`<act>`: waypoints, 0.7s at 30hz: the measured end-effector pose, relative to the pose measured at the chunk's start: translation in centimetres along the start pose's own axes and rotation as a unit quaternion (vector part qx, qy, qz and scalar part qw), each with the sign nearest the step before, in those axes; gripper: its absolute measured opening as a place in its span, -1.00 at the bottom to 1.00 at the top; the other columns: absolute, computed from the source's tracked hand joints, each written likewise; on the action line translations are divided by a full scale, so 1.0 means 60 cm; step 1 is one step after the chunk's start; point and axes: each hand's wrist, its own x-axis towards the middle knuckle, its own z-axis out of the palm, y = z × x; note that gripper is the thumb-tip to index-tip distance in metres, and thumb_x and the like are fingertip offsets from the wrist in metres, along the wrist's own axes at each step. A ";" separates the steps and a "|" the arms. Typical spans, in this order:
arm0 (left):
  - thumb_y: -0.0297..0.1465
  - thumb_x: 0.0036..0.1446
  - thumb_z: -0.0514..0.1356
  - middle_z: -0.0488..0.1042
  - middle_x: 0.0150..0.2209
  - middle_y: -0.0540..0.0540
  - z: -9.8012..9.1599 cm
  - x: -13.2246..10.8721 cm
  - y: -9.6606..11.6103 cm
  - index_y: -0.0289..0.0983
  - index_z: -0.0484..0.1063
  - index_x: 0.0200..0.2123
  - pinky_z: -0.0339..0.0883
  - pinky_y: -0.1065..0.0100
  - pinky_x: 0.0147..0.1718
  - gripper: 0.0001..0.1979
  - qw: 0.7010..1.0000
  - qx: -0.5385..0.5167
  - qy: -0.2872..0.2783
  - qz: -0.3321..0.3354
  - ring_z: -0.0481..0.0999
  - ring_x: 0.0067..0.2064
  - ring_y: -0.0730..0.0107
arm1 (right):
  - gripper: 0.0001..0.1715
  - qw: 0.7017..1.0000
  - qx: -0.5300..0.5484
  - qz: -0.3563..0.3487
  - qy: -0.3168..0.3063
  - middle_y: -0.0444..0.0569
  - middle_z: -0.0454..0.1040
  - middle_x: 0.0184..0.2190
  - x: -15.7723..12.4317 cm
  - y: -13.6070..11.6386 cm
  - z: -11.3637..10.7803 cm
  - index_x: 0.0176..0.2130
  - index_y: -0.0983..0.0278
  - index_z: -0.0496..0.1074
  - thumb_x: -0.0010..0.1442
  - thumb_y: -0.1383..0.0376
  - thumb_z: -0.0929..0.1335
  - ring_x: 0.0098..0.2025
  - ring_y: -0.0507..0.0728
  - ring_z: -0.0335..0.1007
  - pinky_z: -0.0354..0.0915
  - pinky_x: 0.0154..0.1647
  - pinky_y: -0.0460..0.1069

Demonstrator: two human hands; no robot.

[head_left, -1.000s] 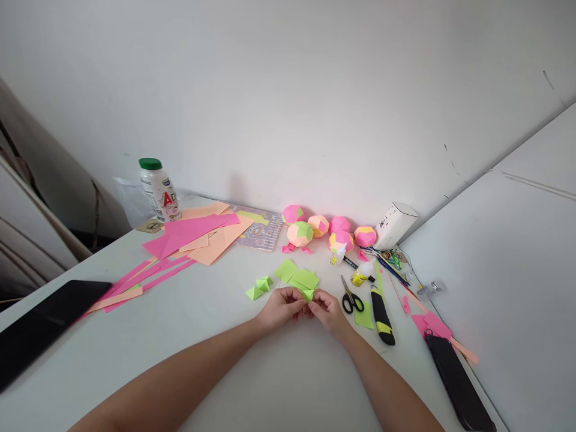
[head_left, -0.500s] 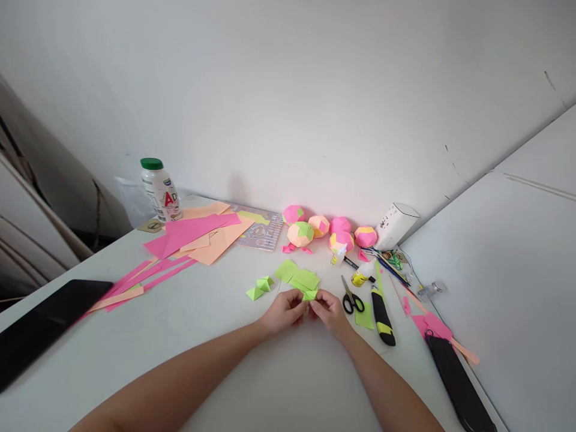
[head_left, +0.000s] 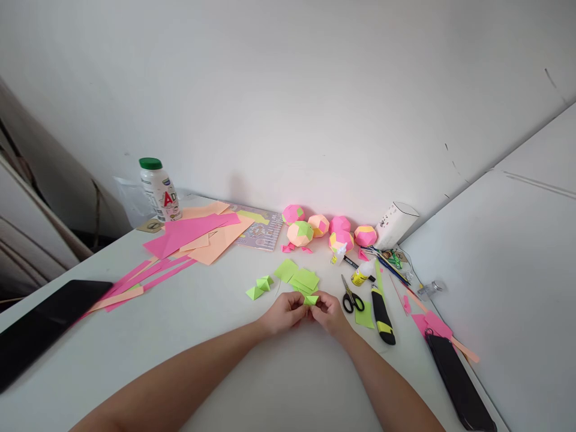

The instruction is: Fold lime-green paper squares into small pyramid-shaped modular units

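Note:
Between my two hands is a small folded green paper piece [head_left: 311, 300], pinched from both sides. My left hand [head_left: 283, 312] grips its left side, fingers closed; my right hand [head_left: 329, 311] grips its right side, thumb and fingers together. Just beyond the hands lie several flat green paper squares [head_left: 304, 279]. Left of them rest a few folded green paper units [head_left: 260, 288]. Black-handled scissors [head_left: 353, 300] lie right of my right hand, partly over another green paper square [head_left: 365, 315].
Faceted paper balls [head_left: 300, 233] stand along the wall. A utility knife [head_left: 383, 315] and glue bottle [head_left: 361, 274] are on the right, with a black phone [head_left: 459, 381] nearer the edge. Pink and peach sheets [head_left: 193, 234], a white bottle [head_left: 161, 191] and a black tablet [head_left: 49, 327] occupy the left.
The folded green piece has tilted and shifted slightly toward me between my fingers. Both hands stay in nearly the same place, still holding it.

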 end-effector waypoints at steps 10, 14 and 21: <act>-0.30 0.02 0.12 0.24 -0.69 0.11 -0.006 0.002 -0.008 -0.26 0.19 -0.54 0.03 0.48 -0.68 -0.80 0.996 -0.076 0.044 0.002 0.20 -0.68 0.57 | -0.90 0.999 0.034 0.018 0.022 -0.16 0.36 -0.67 0.001 -0.001 -0.012 -0.44 0.32 0.34 0.01 0.30 0.31 -0.61 0.01 0.23 0.20 -0.53 -0.07; -0.22 0.01 0.17 0.28 -0.58 0.12 -0.003 0.004 -0.008 -0.24 0.17 -0.40 0.16 0.45 -0.63 -0.74 0.993 -0.115 0.036 0.020 0.28 -0.62 0.55 | -0.91 0.999 0.027 0.023 0.018 -0.17 0.33 -0.67 -0.002 0.000 -0.009 -0.43 0.32 0.34 0.02 0.31 0.31 -0.61 0.00 0.21 0.18 -0.55 -0.08; -0.23 0.01 0.19 0.17 -0.64 0.21 0.006 0.007 -0.020 -0.20 0.02 -0.43 0.00 0.52 -0.67 -0.66 0.994 -0.107 0.017 0.015 0.15 -0.66 0.63 | -0.98 1.000 -0.006 0.001 -0.012 -0.14 0.34 -0.54 -0.004 0.006 -0.002 -0.46 0.31 0.34 -0.01 0.37 0.31 -0.54 0.01 0.28 0.21 -0.53 -0.09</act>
